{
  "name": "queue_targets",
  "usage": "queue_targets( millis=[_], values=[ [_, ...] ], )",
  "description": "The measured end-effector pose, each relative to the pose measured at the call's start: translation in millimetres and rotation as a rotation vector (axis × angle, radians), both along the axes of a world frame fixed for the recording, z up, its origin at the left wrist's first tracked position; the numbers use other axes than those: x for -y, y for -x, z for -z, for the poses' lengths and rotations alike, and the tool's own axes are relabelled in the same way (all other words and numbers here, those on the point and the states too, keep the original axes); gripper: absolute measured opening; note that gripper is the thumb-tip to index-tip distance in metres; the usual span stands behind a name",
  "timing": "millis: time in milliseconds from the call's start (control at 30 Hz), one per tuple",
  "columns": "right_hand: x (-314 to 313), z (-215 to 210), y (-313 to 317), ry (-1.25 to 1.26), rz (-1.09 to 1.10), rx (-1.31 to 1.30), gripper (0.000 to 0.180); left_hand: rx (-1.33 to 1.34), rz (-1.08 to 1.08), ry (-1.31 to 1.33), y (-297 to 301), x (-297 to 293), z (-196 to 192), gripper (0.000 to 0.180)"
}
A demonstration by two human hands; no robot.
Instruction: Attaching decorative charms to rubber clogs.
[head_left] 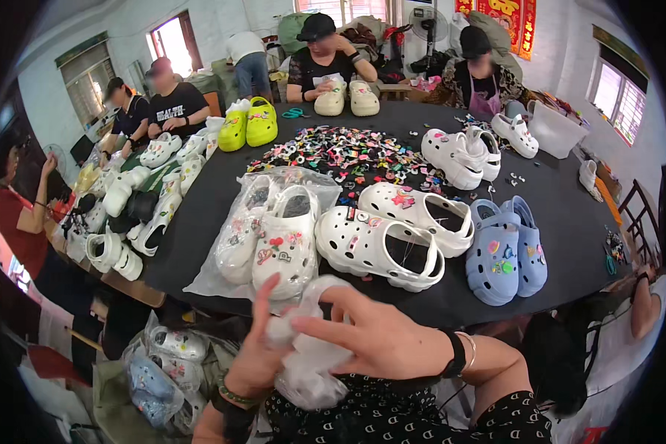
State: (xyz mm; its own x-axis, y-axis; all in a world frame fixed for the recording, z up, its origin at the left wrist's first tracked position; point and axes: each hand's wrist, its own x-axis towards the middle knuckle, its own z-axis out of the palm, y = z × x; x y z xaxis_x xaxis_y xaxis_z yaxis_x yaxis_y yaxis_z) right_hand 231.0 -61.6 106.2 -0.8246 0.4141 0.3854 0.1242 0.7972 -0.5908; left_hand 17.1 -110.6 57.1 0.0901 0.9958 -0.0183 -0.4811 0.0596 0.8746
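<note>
Close to my body, a bunched translucent plastic bag (314,366) hangs between my hands, blurred by motion. My left hand (259,355) is closed on its left side, with one finger pointing up. Fingers of my right hand (381,329) pinch the bag from the other side. Just beyond, on the black table, a pair of white clogs (285,255) with charms lies on a clear plastic bag (207,277). To their right are another pair of white clogs (377,240) and a pair of light blue clogs (493,255), both with charms.
A heap of colourful charms (333,152) covers the table's middle. Yellow-green clogs (248,124) and more white clogs (459,155) stand farther back. People sit around the table, one holding cream clogs (333,98). Lower left, a sack (115,392) holds bagged clogs (177,370).
</note>
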Motion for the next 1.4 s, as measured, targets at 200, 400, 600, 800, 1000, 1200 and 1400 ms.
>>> queue_targets(
  millis=[200,400,600,800,1000,1200,1400],
  values=[
    [4,5,0,0.127,0.028,0.095,0.079,-0.516,0.293,-0.342,-10,-16,3,0.115],
    [-16,20,-21,-0.009,0.188,-0.099,0.045,-0.016,0.281,-0.189,-21,-23,-2,0.102],
    [-20,28,-15,-0.142,0.464,-0.297,0.044,-0.522,0.066,-0.517,-31,-19,25,0.085],
    [-11,38,-7,0.605,-0.022,-0.334,0.065,-0.382,-0.341,-0.474,-44,-19,24,0.056],
    [-21,24,-25,0.643,0.104,-0.242,0.082,-0.873,-0.278,-0.971,-64,-38,17,0.106],
    [-52,-8,-74,0.132,0.415,-0.377,0.048,-0.886,-0.097,-0.849,-59,-55,-6,0.089],
    [-97,1,-107,0.300,0.502,-0.289,0.045,-1.071,-0.365,-0.792,-93,-113,18,0.034]
  ],
)
